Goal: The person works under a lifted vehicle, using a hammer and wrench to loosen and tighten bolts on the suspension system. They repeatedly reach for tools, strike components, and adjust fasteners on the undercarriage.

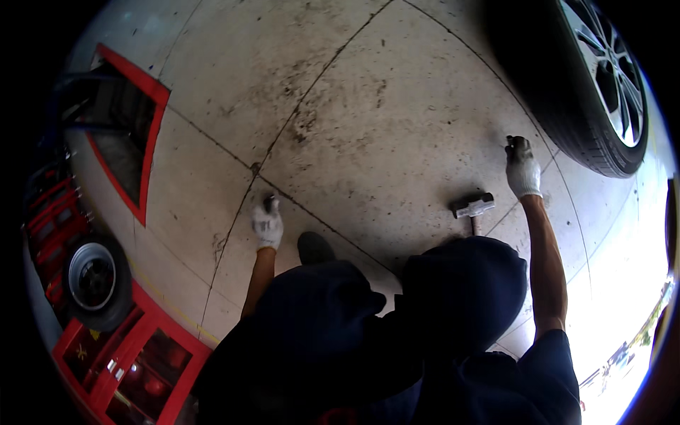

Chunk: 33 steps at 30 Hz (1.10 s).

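I am crouching, with dark-clad knees between my arms. My left hand (268, 225), in a white work glove with dark fingertips, hangs over the concrete floor just ahead of a grey shoe (315, 248). Its fingers are curled in, and whatever may be inside them is hidden. Reaching forward on the right is my right hand (523, 170), in a matching glove, its dark fingers closed. A small dark shape shows at the fingertips, too unclear to name. Beside that hand, a hammer (474, 205) with a heavy metal head stands by my right knee, its handle partly hidden.
A car wheel (591, 92) with a spoked rim stands at the upper right, near my right hand. On the left are a red-framed opening (157, 106) in the floor, a smaller wheel (99, 283) and a red cabinet (152, 354). Bright light falls at the right.
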Each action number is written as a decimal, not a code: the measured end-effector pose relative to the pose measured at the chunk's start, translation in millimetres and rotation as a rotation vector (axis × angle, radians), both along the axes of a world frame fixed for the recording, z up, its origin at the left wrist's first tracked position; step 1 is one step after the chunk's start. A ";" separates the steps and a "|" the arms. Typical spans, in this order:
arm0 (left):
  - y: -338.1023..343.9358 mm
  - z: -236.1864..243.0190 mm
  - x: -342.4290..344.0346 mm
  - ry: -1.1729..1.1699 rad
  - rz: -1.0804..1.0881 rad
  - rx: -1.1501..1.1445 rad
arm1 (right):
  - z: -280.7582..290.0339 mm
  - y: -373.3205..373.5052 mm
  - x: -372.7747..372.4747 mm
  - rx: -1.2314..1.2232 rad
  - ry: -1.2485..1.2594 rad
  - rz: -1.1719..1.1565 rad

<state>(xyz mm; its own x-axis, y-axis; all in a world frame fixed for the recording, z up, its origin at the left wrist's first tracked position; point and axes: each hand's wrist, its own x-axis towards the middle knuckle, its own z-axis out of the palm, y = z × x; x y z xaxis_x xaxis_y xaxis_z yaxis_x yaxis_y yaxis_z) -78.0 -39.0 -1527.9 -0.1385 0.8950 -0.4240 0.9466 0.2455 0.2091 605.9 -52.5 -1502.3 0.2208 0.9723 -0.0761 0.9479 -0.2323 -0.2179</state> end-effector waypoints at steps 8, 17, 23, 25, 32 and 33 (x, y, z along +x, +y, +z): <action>72.2 191.5 216.4 -1.171 -0.038 0.228 | 213.1 54.6 -192.6 0.278 1.493 -0.161; 97.3 224.9 274.3 -1.464 0.028 -0.002 | 243.7 25.5 -176.7 0.496 1.636 -0.031; 113.3 194.8 287.4 -1.902 0.515 -0.210 | 225.1 20.0 -184.6 0.593 1.531 0.074; 111.3 206.3 296.3 -1.887 0.551 -0.214 | 223.3 27.8 -186.1 0.620 1.540 0.049; 93.2 212.5 293.1 -1.603 0.394 -0.090 | 220.3 24.8 -184.9 0.648 1.263 0.198; 94.1 209.7 287.5 -1.462 0.289 -0.142 | 211.8 25.0 -184.2 0.612 1.342 0.127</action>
<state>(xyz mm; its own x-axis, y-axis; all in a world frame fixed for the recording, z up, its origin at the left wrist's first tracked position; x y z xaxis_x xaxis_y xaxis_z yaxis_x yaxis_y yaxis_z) 209.6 55.1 -1318.2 0.3136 0.8520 -0.4193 -0.1557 0.4817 0.8624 421.7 -27.5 -1290.5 0.2314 0.9346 0.2700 -0.0298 0.2842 -0.9583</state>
